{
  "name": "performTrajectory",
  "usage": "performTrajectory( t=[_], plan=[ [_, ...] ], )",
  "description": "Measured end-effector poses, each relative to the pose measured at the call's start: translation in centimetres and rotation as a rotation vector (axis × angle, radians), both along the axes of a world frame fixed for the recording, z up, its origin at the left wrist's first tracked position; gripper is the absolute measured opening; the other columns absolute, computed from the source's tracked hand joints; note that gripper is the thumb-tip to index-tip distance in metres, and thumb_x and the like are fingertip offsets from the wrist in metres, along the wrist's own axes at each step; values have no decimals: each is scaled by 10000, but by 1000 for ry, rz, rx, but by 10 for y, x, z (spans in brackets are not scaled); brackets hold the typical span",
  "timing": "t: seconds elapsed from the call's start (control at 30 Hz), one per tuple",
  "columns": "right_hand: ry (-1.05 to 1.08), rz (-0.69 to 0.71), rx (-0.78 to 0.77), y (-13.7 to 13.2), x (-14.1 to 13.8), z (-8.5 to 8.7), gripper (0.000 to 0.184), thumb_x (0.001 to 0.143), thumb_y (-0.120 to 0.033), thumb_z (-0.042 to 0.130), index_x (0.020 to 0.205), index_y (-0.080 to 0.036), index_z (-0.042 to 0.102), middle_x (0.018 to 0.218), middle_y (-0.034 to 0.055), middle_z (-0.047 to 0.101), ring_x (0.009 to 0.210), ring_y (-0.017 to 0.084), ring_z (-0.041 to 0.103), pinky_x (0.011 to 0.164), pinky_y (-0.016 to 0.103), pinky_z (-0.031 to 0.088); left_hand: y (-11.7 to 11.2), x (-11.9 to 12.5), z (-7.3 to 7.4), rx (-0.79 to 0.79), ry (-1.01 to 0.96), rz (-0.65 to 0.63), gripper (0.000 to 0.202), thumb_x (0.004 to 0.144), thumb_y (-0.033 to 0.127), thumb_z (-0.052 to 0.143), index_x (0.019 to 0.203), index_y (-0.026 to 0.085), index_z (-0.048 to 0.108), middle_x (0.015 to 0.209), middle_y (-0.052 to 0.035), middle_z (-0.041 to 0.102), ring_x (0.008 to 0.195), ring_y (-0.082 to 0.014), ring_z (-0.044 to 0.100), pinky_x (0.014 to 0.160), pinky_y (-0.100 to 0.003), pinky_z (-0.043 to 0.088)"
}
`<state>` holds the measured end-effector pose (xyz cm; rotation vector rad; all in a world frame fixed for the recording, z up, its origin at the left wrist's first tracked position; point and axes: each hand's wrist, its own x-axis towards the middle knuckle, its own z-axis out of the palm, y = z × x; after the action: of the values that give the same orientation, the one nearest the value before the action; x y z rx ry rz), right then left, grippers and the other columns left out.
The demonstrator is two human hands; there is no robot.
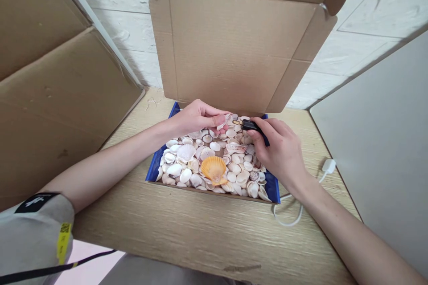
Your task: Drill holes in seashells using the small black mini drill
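My left hand is closed, pinching a small whitish seashell between thumb and fingers above the far part of a bed of shells. In my right hand is a black hand tool with a thin brass-coloured tip, which points left at the held shell. Whether the tip touches it, I cannot tell. Below both hands, several pale seashells lie close together between the blue sides of a shallow box. A large orange scallop shell stands out near the front.
Behind the shells rises an upright brown cardboard lid. A large cardboard panel stands at left and a pale panel at right. On the wooden tabletop, a white cable with a white plug lies beside my right forearm.
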<state>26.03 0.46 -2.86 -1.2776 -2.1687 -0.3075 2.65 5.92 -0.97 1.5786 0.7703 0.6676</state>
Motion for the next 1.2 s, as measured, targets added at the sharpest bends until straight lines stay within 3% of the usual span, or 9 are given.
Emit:
performTrajectory(
  t=[0.17,0.4,0.63,0.9,1.2],
  plan=[
    [40,-3,-63,0,-1,-1,302,936,-320,467,1115,-141,632,899,84,676,782,213,617,683,330,482,-2,2,-1,92,57,103,397,794,407,693,1116,175,713,869,-47,781,838,-177,717,850,-315,554],
    [50,-10,-74,0,0,-1,309,944,-341,448,1115,-156,627,899,87,672,773,210,608,674,332,477,-1,4,-2,139,51,159,406,777,401,710,1116,176,708,1029,-62,762,954,-200,709,948,-333,521],
    [24,-11,-34,0,0,-1,286,929,-320,496,1120,-155,632,913,83,672,783,205,602,691,330,474,-2,4,-3,140,106,145,443,789,450,683,1135,174,703,905,-46,783,883,-192,714,892,-330,540],
    [24,6,82,0,1,0,241,907,-286,549,1103,-178,640,950,89,679,837,215,596,707,350,465,-2,3,-3,134,105,104,391,819,445,655,1099,181,727,826,-37,774,742,-147,688,806,-291,536],
    [-32,-17,144,-2,1,1,233,891,-266,575,1116,-220,620,982,83,678,862,214,597,745,366,432,-4,5,2,19,87,66,307,817,434,657,837,149,769,688,-34,712,632,-128,645,653,-248,538]
  ],
)
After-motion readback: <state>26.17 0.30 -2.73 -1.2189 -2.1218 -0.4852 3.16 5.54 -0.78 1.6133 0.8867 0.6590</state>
